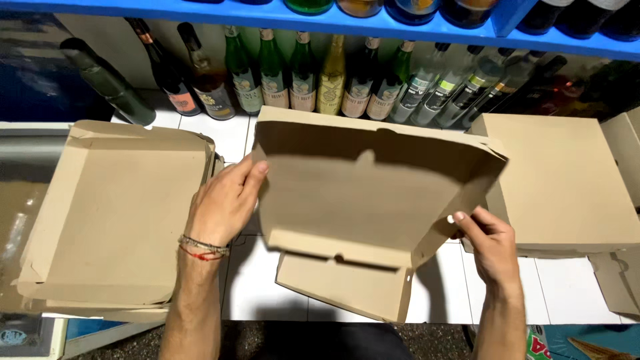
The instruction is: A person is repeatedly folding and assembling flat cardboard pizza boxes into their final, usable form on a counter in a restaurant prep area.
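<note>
Both hands seemingly pinch the tilted cardboard box.

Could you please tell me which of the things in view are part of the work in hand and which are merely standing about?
In hand: cardboard box, left hand, right hand.

Standing about: stack of boxes, closed box, bottles, blue shelf.

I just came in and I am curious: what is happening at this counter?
A person holds a flat brown cardboard box with both hands, the left hand on its left edge, the right hand pinching a side flap. It is partly folded. More cardboard is stacked at left, and bottles stand behind.
</note>
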